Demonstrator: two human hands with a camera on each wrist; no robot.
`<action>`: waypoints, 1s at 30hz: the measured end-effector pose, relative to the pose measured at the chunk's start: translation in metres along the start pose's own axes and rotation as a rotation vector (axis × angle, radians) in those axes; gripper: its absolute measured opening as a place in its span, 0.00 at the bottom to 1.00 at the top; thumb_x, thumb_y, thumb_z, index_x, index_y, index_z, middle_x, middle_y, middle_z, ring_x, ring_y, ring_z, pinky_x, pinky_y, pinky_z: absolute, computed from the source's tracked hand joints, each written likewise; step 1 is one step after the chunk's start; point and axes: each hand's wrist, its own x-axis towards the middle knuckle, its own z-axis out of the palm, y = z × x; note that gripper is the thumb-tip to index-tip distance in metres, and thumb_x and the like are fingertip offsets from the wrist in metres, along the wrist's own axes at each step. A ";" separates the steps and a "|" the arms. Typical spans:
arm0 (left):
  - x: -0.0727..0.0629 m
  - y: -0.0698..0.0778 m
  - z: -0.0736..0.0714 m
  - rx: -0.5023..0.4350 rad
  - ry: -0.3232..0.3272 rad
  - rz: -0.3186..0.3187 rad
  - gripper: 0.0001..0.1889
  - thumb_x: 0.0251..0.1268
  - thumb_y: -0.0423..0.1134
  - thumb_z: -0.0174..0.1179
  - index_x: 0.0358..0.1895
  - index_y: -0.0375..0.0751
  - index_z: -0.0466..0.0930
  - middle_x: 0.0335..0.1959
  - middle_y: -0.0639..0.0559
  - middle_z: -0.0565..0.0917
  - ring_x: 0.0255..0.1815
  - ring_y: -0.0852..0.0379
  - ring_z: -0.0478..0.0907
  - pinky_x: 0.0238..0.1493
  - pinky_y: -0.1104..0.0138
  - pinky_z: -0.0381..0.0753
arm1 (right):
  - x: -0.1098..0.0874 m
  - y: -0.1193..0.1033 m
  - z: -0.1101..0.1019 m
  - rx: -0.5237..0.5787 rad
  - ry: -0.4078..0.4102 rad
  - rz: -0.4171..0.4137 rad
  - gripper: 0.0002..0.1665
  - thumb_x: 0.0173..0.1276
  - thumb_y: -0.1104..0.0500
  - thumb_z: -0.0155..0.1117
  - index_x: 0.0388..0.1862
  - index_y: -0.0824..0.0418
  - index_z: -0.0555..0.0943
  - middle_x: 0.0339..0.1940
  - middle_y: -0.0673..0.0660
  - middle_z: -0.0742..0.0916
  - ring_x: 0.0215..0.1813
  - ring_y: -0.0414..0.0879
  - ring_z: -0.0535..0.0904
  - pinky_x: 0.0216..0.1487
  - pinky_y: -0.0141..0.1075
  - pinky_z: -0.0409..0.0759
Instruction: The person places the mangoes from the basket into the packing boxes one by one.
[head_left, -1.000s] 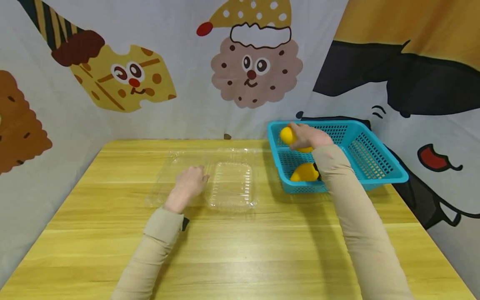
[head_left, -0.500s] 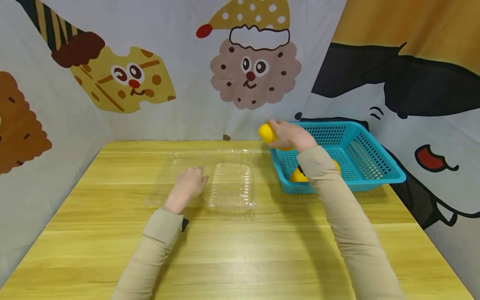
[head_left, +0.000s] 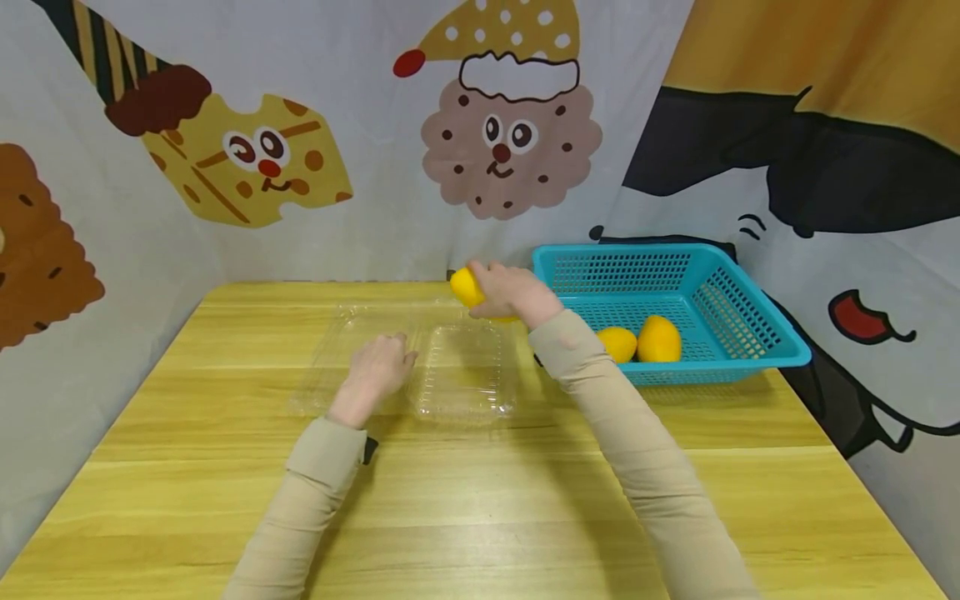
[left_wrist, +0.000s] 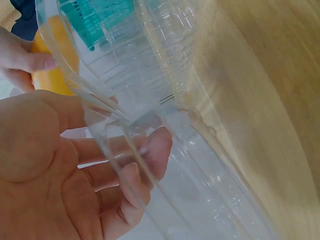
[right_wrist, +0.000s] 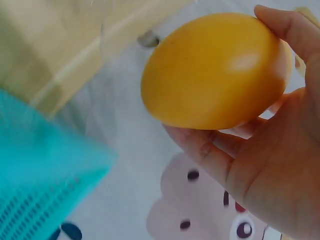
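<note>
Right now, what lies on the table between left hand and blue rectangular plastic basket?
One half of the clear rectangular plastic container, then a strip of bare wooden table; head view shows it.

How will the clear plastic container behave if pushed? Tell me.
The clear plastic container probably flexes: its walls look thin. It is likely light, as nothing shows inside. Spread low on the table, it seems unlikely to tip.

I have room along the table's (head_left: pixel 480 517) near side, between the sleeves (head_left: pixel 318 467) | plastic box (head_left: pixel 462 371): left hand (head_left: pixel 378 369) obstructs left half, right hand (head_left: pixel 513 293) with fruit (head_left: pixel 466 287) far-right corner | basket (head_left: pixel 716 367) bars right, curtain (head_left: pixel 390 233) back
</note>
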 end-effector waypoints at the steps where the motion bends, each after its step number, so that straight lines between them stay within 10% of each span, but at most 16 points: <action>1: 0.000 0.000 0.000 0.001 0.001 -0.002 0.21 0.72 0.43 0.50 0.55 0.28 0.73 0.20 0.48 0.73 0.16 0.59 0.64 0.14 0.72 0.64 | 0.002 -0.003 0.003 0.004 -0.001 -0.003 0.46 0.64 0.42 0.60 0.74 0.53 0.50 0.65 0.64 0.73 0.61 0.58 0.74 0.63 0.51 0.72; 30: 0.001 0.000 0.000 0.037 0.015 -0.007 0.22 0.72 0.43 0.50 0.59 0.28 0.71 0.40 0.34 0.83 0.25 0.51 0.75 0.21 0.66 0.75 | 0.032 -0.031 0.068 0.219 -0.134 0.071 0.49 0.67 0.37 0.55 0.73 0.68 0.55 0.64 0.65 0.75 0.61 0.55 0.74 0.65 0.47 0.72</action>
